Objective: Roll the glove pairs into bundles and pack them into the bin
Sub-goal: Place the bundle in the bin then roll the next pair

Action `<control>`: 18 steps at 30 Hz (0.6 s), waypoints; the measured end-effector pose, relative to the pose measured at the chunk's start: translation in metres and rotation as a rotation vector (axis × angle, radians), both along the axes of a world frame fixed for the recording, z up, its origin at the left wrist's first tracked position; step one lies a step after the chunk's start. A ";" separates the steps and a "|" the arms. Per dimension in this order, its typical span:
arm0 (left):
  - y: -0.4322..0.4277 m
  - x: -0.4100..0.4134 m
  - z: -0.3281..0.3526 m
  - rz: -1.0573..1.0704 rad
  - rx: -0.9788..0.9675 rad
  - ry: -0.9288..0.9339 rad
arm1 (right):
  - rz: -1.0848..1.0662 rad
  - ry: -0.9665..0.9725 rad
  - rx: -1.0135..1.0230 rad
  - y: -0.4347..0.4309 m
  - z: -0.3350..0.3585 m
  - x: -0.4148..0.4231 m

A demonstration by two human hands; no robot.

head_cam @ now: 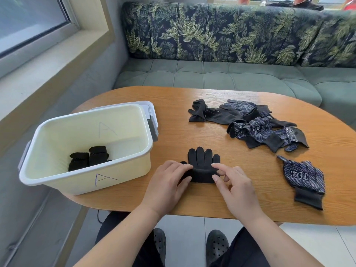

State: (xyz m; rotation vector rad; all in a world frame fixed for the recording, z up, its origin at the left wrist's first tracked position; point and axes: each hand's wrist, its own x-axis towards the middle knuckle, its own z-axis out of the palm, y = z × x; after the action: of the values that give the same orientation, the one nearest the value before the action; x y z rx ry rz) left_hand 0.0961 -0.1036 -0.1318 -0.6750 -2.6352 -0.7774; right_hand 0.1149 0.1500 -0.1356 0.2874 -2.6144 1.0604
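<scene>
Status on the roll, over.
On black glove: left hand and right hand gripping, cuff end rolled. Some bundles in bin. More loose gloves off right, nothing in the way.

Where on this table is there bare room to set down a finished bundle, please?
Bare tabletop lies between the bin and the glove pile, beyond the black glove being rolled, and between the right hand and the lone dotted glove. The right side is crowded; the bin fills the left.

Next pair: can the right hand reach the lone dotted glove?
Probably yes: only bare wooden table separates the right hand, pinching the black knit glove, from the dotted dark-blue fabric glove.
</scene>
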 end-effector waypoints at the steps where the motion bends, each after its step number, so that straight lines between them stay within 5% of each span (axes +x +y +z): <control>1: 0.001 -0.001 -0.002 0.010 -0.018 0.008 | -0.005 0.027 0.045 0.000 0.000 0.000; 8: 0.003 -0.004 -0.008 0.088 -0.102 -0.024 | -0.065 0.206 0.371 -0.009 -0.005 0.004; 18: 0.004 0.001 -0.010 -0.082 -0.161 0.069 | -0.068 0.227 0.445 -0.011 -0.011 0.003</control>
State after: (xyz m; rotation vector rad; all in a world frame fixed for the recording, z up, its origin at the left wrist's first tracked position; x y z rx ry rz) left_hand 0.0976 -0.0991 -0.1414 -0.8413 -2.6408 -0.5567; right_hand 0.1180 0.1392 -0.1464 0.3873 -2.5996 0.3863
